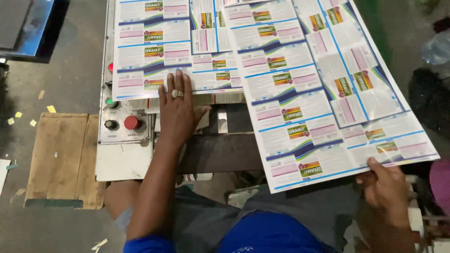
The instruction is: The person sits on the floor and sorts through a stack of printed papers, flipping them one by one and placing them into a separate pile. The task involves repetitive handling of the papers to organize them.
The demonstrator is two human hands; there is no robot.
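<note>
**Desk:** What fills the frame?

**Photographer:** A large printed label sheet [323,89], white with blue bands and green-orange panels, slants from twelve o'clock down to four o'clock. A second label sheet [159,47] lies flat at eleven o'clock on the machine table [123,161].

**Desk:** And the hands?

**Photographer:** The left hand [177,110], at centre, rests palm down with fingers spread, fingertips on the flat sheet's lower edge; a ring [176,93] shows on one finger. The right hand [386,187], at four o'clock, pinches the slanted sheet's near edge, thumb on top.

**Desk:** Smaller details?

**Photographer:** A wooden board [63,159] lies on the floor at eight o'clock. On the control panel at nine o'clock sit a red button [131,122], a black knob [110,124] and a green button [110,101].
</note>
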